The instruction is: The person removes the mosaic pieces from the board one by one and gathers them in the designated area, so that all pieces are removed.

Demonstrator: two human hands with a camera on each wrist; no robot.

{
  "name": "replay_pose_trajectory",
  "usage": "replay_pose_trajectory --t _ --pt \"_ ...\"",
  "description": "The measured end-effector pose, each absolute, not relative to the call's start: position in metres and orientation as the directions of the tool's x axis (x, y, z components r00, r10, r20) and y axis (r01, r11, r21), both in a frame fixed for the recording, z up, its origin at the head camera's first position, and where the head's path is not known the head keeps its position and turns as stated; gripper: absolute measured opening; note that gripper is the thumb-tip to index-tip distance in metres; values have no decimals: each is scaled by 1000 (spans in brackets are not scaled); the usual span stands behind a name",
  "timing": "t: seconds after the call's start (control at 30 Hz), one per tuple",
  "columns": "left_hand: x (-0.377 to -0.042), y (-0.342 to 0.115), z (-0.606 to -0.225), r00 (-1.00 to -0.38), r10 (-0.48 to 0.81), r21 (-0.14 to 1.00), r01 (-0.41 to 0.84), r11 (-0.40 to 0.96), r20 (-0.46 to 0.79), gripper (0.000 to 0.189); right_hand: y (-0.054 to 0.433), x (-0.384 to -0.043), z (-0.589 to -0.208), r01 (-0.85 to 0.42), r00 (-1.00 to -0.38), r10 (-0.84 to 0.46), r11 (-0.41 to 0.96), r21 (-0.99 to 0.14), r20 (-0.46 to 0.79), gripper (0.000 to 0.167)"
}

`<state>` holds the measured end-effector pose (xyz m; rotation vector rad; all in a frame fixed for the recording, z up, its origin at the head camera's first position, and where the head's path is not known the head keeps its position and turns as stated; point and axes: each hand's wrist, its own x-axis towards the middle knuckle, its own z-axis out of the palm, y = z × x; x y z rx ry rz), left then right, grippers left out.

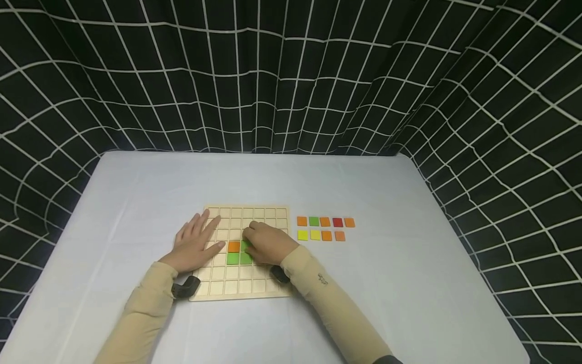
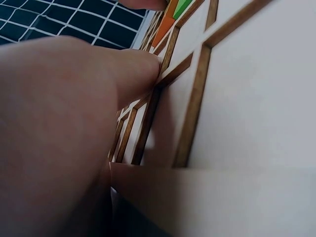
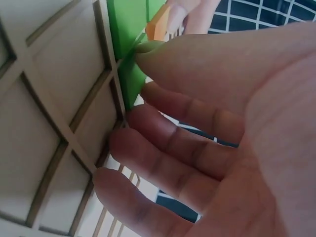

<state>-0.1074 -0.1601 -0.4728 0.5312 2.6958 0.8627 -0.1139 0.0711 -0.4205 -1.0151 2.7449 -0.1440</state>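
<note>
A pale wooden board [image 1: 245, 287] with a grid of square recesses lies on the table. My left hand [image 1: 193, 246] rests spread on its left side, thumb pointing at an orange tile [image 1: 234, 246]. With thumb and index finger my right hand [image 1: 270, 243] pinches a green square tile [image 3: 131, 84] at a recess right of the orange one; the other fingers curl down to the board. Below sit two more green tiles [image 1: 233, 259], side by side in their recesses. Part of the pinched tile is hidden under the right hand in the head view.
Right of the board lie loose tiles in two rows: orange tiles [image 1: 302, 221], a green tile [image 1: 313, 221], a red tile [image 1: 337, 222] and yellow tiles [image 1: 302, 235]. A white cloth covers the table [image 1: 391, 293]. Black curtains with white grid lines [image 1: 254, 76] hang behind and beside it.
</note>
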Motion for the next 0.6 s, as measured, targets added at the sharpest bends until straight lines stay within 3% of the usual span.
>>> replay_pose_trajectory --t 0.6 --pt "-107 -161 -475 -898 422 604 266 751 -129 71 72 -112 -425 -665 -729 -682 727 -170 -64 22"
